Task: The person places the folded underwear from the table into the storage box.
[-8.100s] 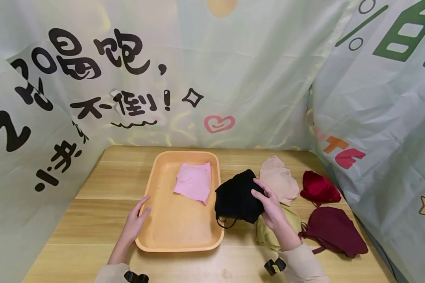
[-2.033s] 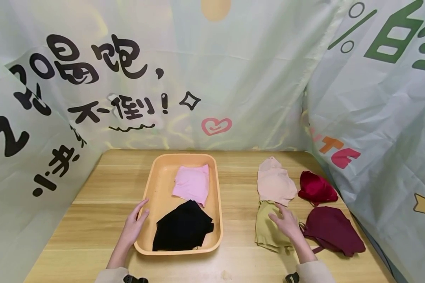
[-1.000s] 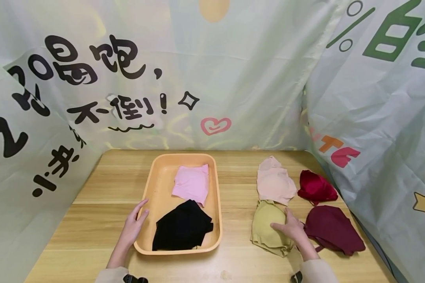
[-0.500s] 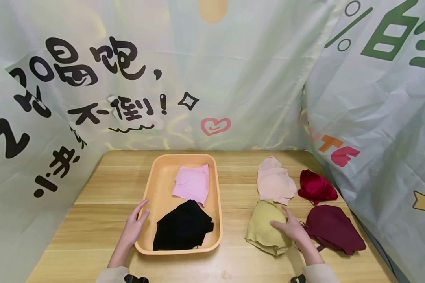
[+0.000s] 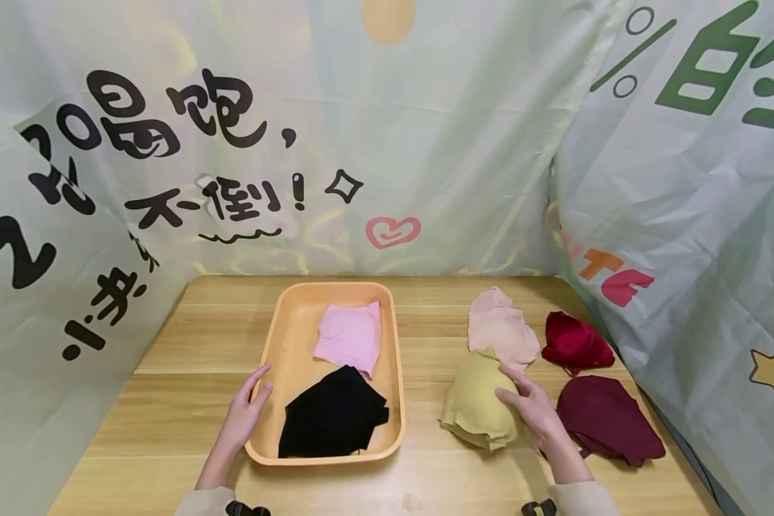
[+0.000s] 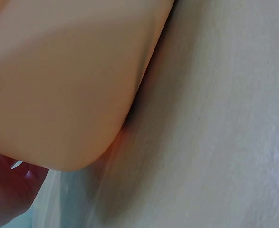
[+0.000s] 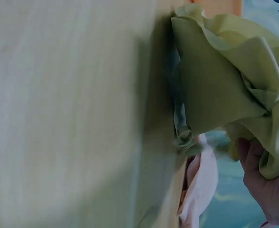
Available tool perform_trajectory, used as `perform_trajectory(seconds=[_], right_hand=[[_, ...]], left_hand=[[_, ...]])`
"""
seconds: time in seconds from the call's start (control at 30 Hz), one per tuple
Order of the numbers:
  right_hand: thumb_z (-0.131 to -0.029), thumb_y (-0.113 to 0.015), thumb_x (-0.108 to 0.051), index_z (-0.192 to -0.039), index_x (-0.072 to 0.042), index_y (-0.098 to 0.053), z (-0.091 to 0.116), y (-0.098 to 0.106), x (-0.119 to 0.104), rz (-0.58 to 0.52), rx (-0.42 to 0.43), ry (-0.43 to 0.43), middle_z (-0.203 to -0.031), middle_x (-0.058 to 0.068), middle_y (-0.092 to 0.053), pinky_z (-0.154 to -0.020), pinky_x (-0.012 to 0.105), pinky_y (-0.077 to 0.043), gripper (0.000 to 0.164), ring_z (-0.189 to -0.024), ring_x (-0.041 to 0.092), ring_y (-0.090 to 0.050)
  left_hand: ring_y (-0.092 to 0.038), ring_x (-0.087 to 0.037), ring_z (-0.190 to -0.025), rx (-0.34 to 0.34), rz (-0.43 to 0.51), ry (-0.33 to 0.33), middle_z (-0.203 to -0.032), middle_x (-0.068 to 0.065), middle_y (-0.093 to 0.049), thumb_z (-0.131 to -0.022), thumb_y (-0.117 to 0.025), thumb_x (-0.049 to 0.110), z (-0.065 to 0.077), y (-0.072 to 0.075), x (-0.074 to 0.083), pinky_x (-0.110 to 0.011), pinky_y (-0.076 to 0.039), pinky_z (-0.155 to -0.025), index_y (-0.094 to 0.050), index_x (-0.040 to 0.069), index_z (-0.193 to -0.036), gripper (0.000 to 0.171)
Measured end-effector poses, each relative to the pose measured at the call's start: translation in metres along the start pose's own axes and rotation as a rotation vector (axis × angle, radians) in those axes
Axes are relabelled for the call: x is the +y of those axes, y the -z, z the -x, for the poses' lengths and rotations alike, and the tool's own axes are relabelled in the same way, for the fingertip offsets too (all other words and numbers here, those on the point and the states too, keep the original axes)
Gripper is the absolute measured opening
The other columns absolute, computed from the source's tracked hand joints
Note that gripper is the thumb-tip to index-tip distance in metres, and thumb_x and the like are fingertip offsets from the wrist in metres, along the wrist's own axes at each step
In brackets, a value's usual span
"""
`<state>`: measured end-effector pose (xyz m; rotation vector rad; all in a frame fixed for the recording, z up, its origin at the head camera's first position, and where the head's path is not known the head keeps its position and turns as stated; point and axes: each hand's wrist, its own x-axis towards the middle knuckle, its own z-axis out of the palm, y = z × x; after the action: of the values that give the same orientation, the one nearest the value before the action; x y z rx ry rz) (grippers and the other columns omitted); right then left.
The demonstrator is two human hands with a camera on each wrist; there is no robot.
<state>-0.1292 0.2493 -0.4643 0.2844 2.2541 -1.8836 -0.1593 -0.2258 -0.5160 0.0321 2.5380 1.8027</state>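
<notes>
My right hand (image 5: 537,412) pinches a folded yellow-green bra (image 5: 480,401) at its right side, thumb on top. In the right wrist view, that bra (image 7: 225,76) hangs just off the table, with the hand (image 7: 267,190) at its lower corner. My left hand (image 5: 244,412) rests on the left rim of an orange tray (image 5: 290,322), its fingers fairly straight. The left wrist view has the tray's outer wall (image 6: 68,95) with part of the hand (image 6: 13,190) against it. Inside the tray lie a folded pink garment (image 5: 350,333) and a folded black bra (image 5: 332,412).
Right of the tray, a pale pink bra (image 5: 499,326) lies behind the yellow-green one. A red bra (image 5: 577,342) and a maroon bra (image 5: 609,419) lie near the right edge of the wooden table (image 5: 168,401). Printed curtains (image 5: 458,143) enclose the back and sides.
Earlier, my right hand brought the black bra into the tray and let go. It then took hold of the yellow-green bra, drew it left and lifted it slightly. My left hand stayed put.
</notes>
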Motion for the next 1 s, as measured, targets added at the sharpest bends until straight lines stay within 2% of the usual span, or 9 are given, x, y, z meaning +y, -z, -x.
perform_trajectory(seconds=[0.1, 0.2, 0.23, 0.33, 0.4, 0.47, 0.57, 0.73, 1.0], right_hand=[[-0.092, -0.053, -0.012, -0.144, -0.004, -0.022, 0.000, -0.002, -0.006, -0.048, -0.001, 0.000, -0.152, 0.018, -0.007, -0.079, 0.014, -0.043, 0.061, -0.128, 0.028, -0.028], [-0.091, -0.052, -0.010, -0.144, -0.003, -0.019, 0.000, -0.004, -0.012, -0.102, 0.000, 0.015, -0.152, 0.015, -0.001, -0.082, 0.008, -0.038, 0.063, -0.136, 0.028, -0.012], [-0.091, -0.052, -0.009, -0.144, -0.003, -0.019, 0.000, -0.005, -0.014, -0.119, 0.000, 0.018, -0.152, 0.015, 0.000, -0.082, 0.008, -0.037, 0.063, -0.136, 0.027, -0.011], [-0.091, -0.052, -0.009, -0.144, -0.003, -0.020, 0.000, -0.008, -0.019, -0.150, 0.017, 0.030, -0.151, 0.018, -0.009, -0.082, 0.010, -0.041, 0.062, -0.130, 0.021, -0.029], [-0.091, -0.052, -0.009, -0.144, -0.004, -0.022, 0.000, -0.010, -0.021, -0.169, 0.030, 0.036, -0.146, 0.021, -0.019, -0.080, 0.015, -0.045, 0.061, -0.114, 0.012, -0.046], [-0.091, -0.052, -0.008, -0.143, -0.005, -0.024, -0.001, -0.013, -0.023, -0.190, 0.044, 0.038, -0.140, 0.021, -0.029, -0.078, 0.019, -0.048, 0.060, -0.098, 0.004, -0.053], [-0.090, -0.053, -0.007, -0.142, -0.004, -0.025, -0.002, -0.017, -0.025, -0.213, 0.056, 0.050, -0.128, 0.016, -0.040, -0.078, 0.021, -0.049, 0.059, -0.090, 0.002, -0.056], [-0.089, -0.054, -0.006, -0.142, -0.003, -0.026, -0.003, -0.023, -0.032, -0.248, 0.040, 0.070, -0.115, 0.003, -0.047, -0.078, 0.023, -0.050, 0.060, -0.091, 0.005, -0.057], [-0.087, -0.055, -0.002, -0.138, -0.003, -0.033, -0.005, -0.036, -0.046, -0.327, 0.019, 0.105, -0.106, -0.003, -0.053, -0.076, 0.023, -0.051, 0.056, -0.088, 0.007, -0.060]], left_hand=[[-0.011, -0.040, -0.136, -0.001, -0.003, -0.005, -0.147, -0.023, -0.020, -0.098, -0.042, 0.021, 0.000, 0.000, 0.000, -0.054, -0.014, -0.108, -0.032, 0.003, -0.139, 0.046], [-0.011, -0.040, -0.136, -0.001, -0.007, -0.008, -0.147, -0.023, -0.021, -0.098, -0.042, 0.022, 0.000, 0.000, 0.001, -0.054, -0.014, -0.108, -0.033, 0.003, -0.139, 0.046], [-0.011, -0.040, -0.136, -0.001, -0.009, -0.009, -0.147, -0.023, -0.021, -0.098, -0.042, 0.022, 0.000, 0.000, 0.001, -0.055, -0.014, -0.108, -0.033, 0.003, -0.139, 0.046], [-0.011, -0.041, -0.136, -0.001, -0.010, -0.009, -0.147, -0.023, -0.021, -0.098, -0.042, 0.022, 0.000, 0.001, 0.000, -0.055, -0.014, -0.108, -0.033, 0.003, -0.139, 0.046], [-0.011, -0.041, -0.136, 0.000, -0.011, -0.009, -0.147, -0.023, -0.021, -0.098, -0.042, 0.022, 0.000, 0.001, 0.000, -0.055, -0.014, -0.108, -0.033, 0.003, -0.139, 0.046], [-0.011, -0.041, -0.136, -0.001, -0.012, -0.007, -0.147, -0.023, -0.020, -0.098, -0.042, 0.021, 0.000, 0.001, 0.000, -0.055, -0.015, -0.107, -0.032, 0.003, -0.139, 0.046], [-0.011, -0.041, -0.136, -0.003, -0.012, -0.005, -0.147, -0.023, -0.020, -0.098, -0.042, 0.021, 0.000, 0.001, 0.000, -0.055, -0.014, -0.108, -0.032, 0.003, -0.139, 0.046], [-0.009, -0.041, -0.136, -0.008, -0.009, 0.004, -0.148, -0.023, -0.019, -0.098, -0.041, 0.021, -0.001, 0.001, -0.001, -0.055, -0.013, -0.108, -0.032, 0.004, -0.140, 0.046], [-0.010, -0.040, -0.136, -0.003, -0.008, -0.010, -0.147, -0.023, -0.021, -0.098, -0.042, 0.023, -0.001, 0.001, 0.000, -0.054, -0.013, -0.108, -0.033, 0.003, -0.139, 0.046]])
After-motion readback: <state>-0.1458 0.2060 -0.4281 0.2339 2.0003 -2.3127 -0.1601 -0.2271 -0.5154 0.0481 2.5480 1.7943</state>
